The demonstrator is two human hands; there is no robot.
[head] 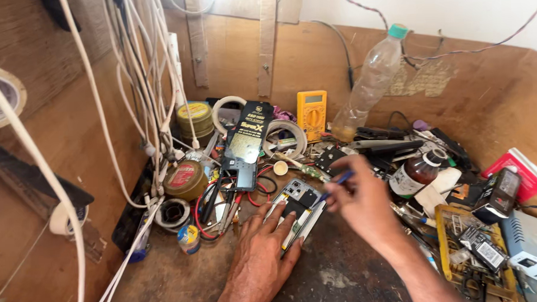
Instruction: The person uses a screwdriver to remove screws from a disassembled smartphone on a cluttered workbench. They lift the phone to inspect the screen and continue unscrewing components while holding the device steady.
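Observation:
An opened phone (299, 205) with its back cover off lies on the wooden bench, circuit parts showing. My left hand (261, 257) lies flat beside it, fingers pressing its lower left edge. My right hand (361, 202) hovers just right of the phone, pinching a thin blue-handled tool (335, 186) whose tip points down at the phone's upper part.
A yellow multimeter (312, 112), a plastic bottle (370, 82) and tape rolls (284, 137) stand at the back. Tins (185, 179) and red wires (206, 214) lie left. A brown glass bottle (417, 174), a red box (522, 173) and a yellow parts tray (469, 248) crowd the right. White cables (137, 102) hang left.

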